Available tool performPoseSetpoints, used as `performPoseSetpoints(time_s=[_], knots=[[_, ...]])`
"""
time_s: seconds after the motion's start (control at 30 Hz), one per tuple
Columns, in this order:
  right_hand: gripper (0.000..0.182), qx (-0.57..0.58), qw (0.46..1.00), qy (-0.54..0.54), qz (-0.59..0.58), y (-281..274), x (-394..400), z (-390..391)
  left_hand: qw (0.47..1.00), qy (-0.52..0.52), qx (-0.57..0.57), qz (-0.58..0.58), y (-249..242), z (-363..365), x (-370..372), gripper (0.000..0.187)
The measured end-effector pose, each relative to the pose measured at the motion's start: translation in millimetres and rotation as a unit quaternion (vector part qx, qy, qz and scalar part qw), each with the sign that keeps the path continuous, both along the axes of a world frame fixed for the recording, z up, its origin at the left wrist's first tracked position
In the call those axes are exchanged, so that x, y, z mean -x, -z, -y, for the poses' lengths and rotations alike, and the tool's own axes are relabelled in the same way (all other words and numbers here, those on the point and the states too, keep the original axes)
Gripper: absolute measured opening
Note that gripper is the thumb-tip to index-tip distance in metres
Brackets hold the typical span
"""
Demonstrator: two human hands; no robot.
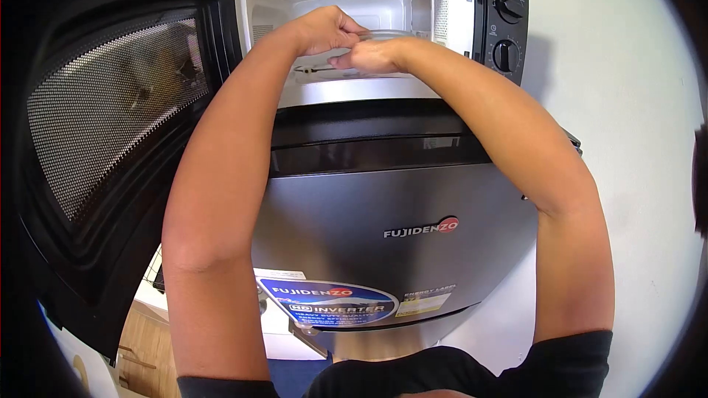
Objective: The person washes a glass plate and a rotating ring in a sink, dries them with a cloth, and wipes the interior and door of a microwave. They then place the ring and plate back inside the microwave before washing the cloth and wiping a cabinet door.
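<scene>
The microwave [376, 90] holds a clear plate [392, 34], visible rim running crosswise. Left hand [327, 30] and right hand [372, 56] are at it; I can't tell their grip.

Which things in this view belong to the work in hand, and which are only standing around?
Seem to belong:
- the open microwave, with the left hand and right hand at its opening
- the clear item by the hands; their grip is unclear

Only around:
- the fridge below
- its blue sticker and yellow label
</scene>
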State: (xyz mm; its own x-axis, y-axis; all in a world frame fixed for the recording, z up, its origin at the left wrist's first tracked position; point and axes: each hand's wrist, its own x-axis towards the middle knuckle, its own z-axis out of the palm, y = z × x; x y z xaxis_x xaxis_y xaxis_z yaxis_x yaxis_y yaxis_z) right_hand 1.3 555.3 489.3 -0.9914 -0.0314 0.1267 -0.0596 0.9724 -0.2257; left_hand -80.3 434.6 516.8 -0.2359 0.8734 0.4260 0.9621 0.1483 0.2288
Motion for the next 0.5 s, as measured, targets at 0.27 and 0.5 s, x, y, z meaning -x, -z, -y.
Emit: performPoseSetpoints(time_s=[0.27,0.5], knots=[[0.054,0.03,0.994,0.024,0.098,-9.0,-14.7,-18.2,0.989,-0.07,-0.002,-0.13,6.1,3.3,-19.9,0.032],[0.06,-0.068,0.994,0.045,0.076,-14.1,-44.6,-29.3,0.988,-0.05,-0.005,-0.146,9.0,4.1,-25.7,0.029]])
